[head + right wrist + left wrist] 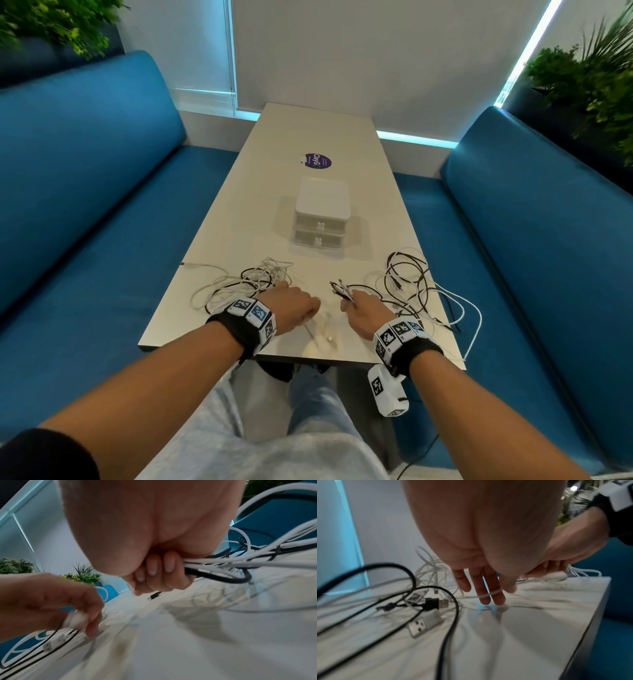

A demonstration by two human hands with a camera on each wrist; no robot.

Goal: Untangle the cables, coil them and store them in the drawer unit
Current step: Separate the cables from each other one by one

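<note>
A white two-drawer unit [322, 209] stands mid-table with both drawers closed. A tangle of white and black cables [246, 284] lies to its near left, another tangle [411, 284] to its near right. My right hand [359, 306] grips a bundle of cable ends [340, 289], fingers curled tight round white and black leads [214, 566]. My left hand [301, 305] hovers just left of it. A blurred white cable [320, 332] trails from the left hand toward the near edge and crosses its fingertips [488, 595]. Silver [423, 624] and black [435, 604] USB plugs lie by the left tangle.
The pale table [308, 137] is long and narrow, with a purple sticker [318, 161] beyond the drawer unit. Blue benches flank it on the left [85, 188] and on the right [531, 222]. Some right-hand cables hang over the table's right edge [472, 322].
</note>
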